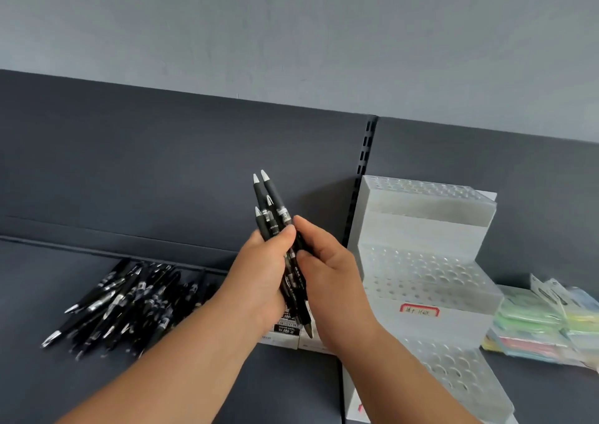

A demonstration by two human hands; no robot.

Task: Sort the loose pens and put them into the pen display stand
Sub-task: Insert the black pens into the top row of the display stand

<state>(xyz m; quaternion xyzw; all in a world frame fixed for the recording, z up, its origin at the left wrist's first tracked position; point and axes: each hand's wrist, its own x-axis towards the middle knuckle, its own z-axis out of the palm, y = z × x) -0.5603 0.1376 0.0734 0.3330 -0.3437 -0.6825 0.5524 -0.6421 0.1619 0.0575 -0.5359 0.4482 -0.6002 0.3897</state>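
My left hand point(259, 277) grips a bundle of several black pens point(270, 206) with white tips pointing up, held above the shelf. My right hand point(327, 271) pinches one pen of that bundle between thumb and fingers from the right side. A pile of loose black pens point(123, 303) lies on the dark shelf to the left. The clear stepped pen display stand point(428, 271), full of round holes and bearing a red-edged label, stands to the right with no pens visible in it.
Small white boxes point(285, 339) lie on the shelf under my hands. Pastel-coloured packets point(544, 320) are stacked at the far right. A dark back panel with a slotted upright point(364, 164) rises behind the shelf point(48, 268).
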